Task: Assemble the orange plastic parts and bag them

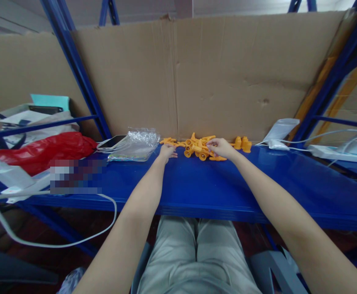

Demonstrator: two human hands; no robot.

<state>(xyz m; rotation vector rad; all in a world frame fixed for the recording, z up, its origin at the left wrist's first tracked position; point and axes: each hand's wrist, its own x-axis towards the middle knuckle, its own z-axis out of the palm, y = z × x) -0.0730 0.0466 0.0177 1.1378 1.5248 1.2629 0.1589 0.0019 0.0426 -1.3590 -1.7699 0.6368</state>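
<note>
A pile of orange plastic parts [199, 146], some of them cup-shaped and some with thin prongs, lies on the blue shelf near the cardboard. My right hand [220, 147] is at the pile's right side, its fingers pinched on an orange plastic part mostly hidden by the pile and the fingers. At the left end, my left hand [167, 151] rests beside thin orange pieces [170, 141]; its fingers are a little apart and nothing shows in them. Two orange cup-shaped parts [242, 143] stand upright just right of my right hand.
Left on the blue shelf [209, 192] are a clear plastic bag [135, 147], a phone [114, 142] and a red bag [50, 151]. A white cable [59, 246] hangs over the front edge. A white packet [281, 130] and power strip [340, 153] lie right. Cardboard [242, 73] stands behind.
</note>
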